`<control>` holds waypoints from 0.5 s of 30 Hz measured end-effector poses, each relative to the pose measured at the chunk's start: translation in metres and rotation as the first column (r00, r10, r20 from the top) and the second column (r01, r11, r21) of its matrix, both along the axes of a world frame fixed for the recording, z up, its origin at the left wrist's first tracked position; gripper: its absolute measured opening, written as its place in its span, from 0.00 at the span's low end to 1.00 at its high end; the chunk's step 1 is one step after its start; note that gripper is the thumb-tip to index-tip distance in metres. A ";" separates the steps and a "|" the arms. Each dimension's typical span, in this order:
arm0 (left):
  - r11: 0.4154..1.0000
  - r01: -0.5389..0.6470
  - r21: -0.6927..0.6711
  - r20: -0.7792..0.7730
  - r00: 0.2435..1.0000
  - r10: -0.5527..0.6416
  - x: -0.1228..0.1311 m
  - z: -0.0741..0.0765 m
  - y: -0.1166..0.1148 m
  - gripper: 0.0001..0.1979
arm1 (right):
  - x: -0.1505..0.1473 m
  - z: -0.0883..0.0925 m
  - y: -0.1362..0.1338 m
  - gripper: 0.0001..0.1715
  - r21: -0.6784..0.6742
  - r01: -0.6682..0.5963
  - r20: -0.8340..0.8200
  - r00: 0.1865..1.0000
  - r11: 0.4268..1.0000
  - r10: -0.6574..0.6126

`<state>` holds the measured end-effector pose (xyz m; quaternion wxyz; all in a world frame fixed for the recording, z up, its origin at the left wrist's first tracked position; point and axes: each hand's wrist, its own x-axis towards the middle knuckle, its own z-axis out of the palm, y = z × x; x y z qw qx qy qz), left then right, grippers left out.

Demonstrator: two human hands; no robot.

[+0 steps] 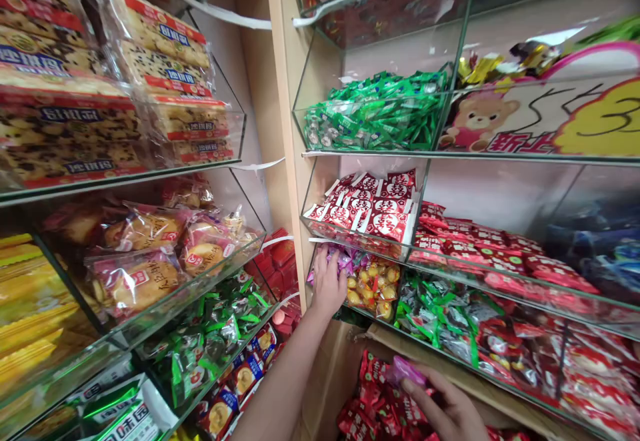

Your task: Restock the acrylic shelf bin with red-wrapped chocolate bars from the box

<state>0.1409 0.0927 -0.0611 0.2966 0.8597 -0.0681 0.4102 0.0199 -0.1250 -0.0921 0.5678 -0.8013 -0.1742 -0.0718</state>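
Observation:
My left hand (pixel 327 284) reaches into a lower shelf compartment, its fingers over purple-wrapped candies (pixel 345 259); whether it grips one is hidden. Gold-wrapped candies (pixel 373 288) lie just to its right. At the bottom, my right hand (pixel 445 404) pinches a purple-wrapped candy (pixel 406 370) between thumb and fingers. That hand is over a cardboard box (pixel 327 368) holding red candy packets (pixel 367 408).
Clear shelf dividers and front panels edge the compartments. Green packets (pixel 380 111) and red-and-white packets (pixel 373 204) sit above my left hand. A wooden post (pixel 285 94) separates the left shelves, with packaged cakes (pixel 165 48), from the right ones.

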 end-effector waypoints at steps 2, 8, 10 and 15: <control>1.000 -0.001 0.018 0.005 1.000 0.000 -0.001 -0.002 0.001 0.22 | 0.012 0.017 0.022 0.12 -0.067 0.018 0.230 0.973 0.998 -0.003; 1.000 -0.018 -0.024 0.048 0.999 0.019 -0.003 -0.016 0.008 0.27 | 0.074 0.048 0.090 0.14 -0.236 0.137 0.672 0.738 0.962 0.060; 0.998 -0.038 -0.056 0.076 0.996 0.042 -0.005 -0.022 0.010 0.28 | 0.101 0.051 0.104 0.15 -0.290 0.184 0.695 0.715 0.939 0.074; 0.999 0.007 0.033 0.142 0.990 -0.011 -0.002 -0.026 0.016 0.29 | 0.141 0.061 0.127 0.17 -0.399 0.226 0.690 0.712 0.889 0.128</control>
